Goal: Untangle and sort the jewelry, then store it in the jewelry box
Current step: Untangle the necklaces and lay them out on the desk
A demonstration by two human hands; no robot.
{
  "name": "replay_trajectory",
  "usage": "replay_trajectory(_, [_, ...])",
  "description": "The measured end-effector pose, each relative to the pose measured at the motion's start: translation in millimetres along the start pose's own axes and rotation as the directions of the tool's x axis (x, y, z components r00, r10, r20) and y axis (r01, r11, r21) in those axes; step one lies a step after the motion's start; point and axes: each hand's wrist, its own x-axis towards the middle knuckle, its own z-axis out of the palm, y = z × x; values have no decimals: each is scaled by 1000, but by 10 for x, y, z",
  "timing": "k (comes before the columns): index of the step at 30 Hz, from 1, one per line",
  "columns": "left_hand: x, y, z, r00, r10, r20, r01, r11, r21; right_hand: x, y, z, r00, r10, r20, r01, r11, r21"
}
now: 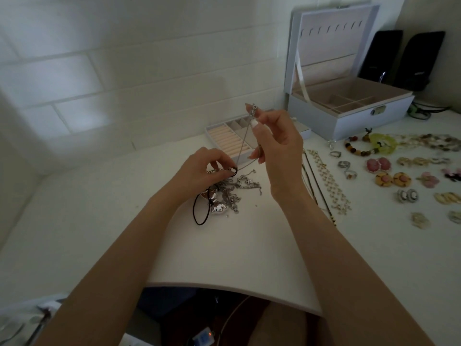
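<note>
1. I see bare bench (237, 245) between the tangled chains (224, 193) and the near edge, so a hand can pass there.
2. Behind the tangle, the ring tray (224, 138) stands against the wall (124, 83).
3. The right side is crowded with laid-out necklaces (329, 181), rings and earrings (399, 178), and the open jewelry box (349, 116) behind them.

No text, label, brand, number or sign is legible. Faint pale marks on the fronts of the two black speakers (381, 56) at the far right corner of the worktop (224, 245) are too small to read. The lit face of a small device (203, 337) below the worktop's near edge is too blurred to read.
</note>
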Motion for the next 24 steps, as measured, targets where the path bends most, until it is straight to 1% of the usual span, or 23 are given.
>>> replay_trajectory(2, [8, -8, 2, 1000, -11, -29, 11, 1000, 2, -2, 3, 3, 1000, -1, -9, 1, 1000, -5])
replay_trajectory(5, [15, -13, -22, 989, 2, -148, -3, 1000, -5, 1, -2, 5, 999, -5, -33, 5, 1000, 3])
replay_trajectory(7, [14, 1, -48, 971, 7, -240, -20, 998, -51, 4, -7, 5, 998, -2, -56, 2, 1000, 8])
replay_trajectory(9, [9, 18, -64, 957, 11, -291, -42, 994, -99, 5, -2, 6, 998, -2, -68, 3, 1000, 8])
replay_trajectory(12, [3, 47, -80, 948, -3, -318, -65, 977, -202, 6, 25, 4, 996, 17, -84, -17, 1000, -5])
replay_trajectory(17, [17, 99, -138, 933, -119, -339, -29, 916, -401, 14, 40, -15, 985, 12, -169, -17, 999, -28])
replay_trajectory(21, [27, 83, -185, 919, -197, -342, 6, 874, -486, 39, 100, -31, 969, -8, -247, -22, 993, -120])
replay_trajectory(24, [28, 84, -190, 919, -226, -323, 26, 852, -522, 49, 132, -35, 968, 11, -251, -52, 986, -157])
